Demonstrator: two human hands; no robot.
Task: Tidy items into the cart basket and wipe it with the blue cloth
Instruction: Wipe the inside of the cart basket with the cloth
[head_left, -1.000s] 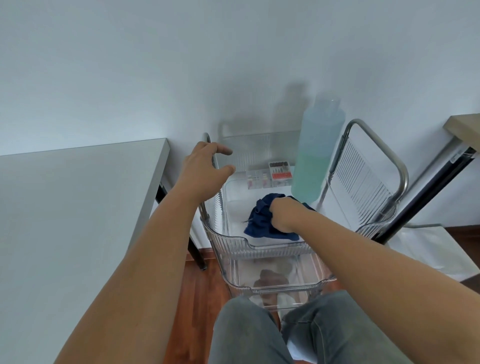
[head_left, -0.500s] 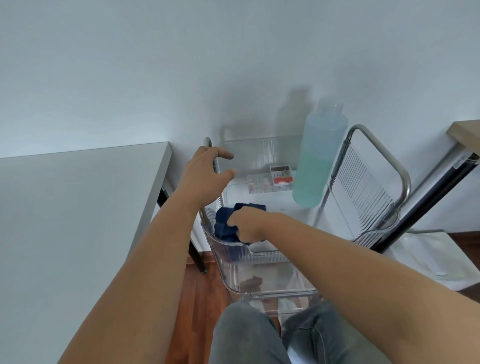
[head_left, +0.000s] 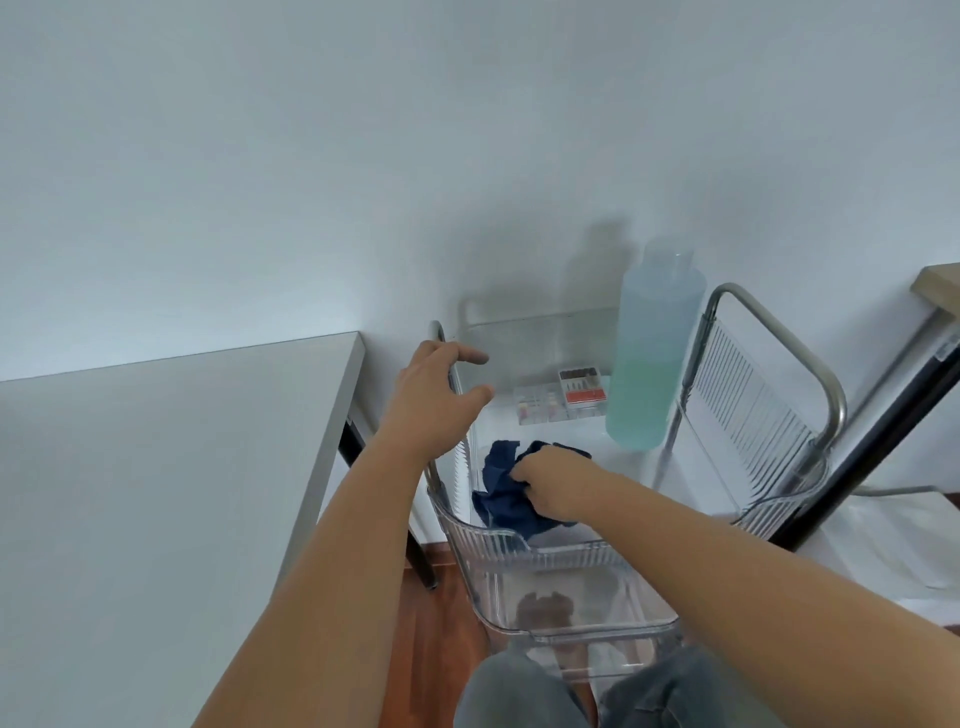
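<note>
nearest, the right hand (head_left: 553, 486) has its fingers (head_left: 522, 470) bunched around the blue cloth (head_left: 501, 493), pressed to the floor of the cart basket (head_left: 545, 553) at its near left corner. beyond it, the left hand (head_left: 434, 400) rests on the basket's left rail, fingers spread and loosely curled. at the basket's far end sit small clear boxes (head_left: 563, 397) and a tall bottle (head_left: 649, 358). a wide wipe toward that end could, i judge, knock the bottle over.

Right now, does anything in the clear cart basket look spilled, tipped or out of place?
Nothing stands out. The tall translucent bottle of green liquid stands upright in the far right corner, small clear boxes sit against the back wall, and the right hand presses the dark blue cloth on the floor.
</note>
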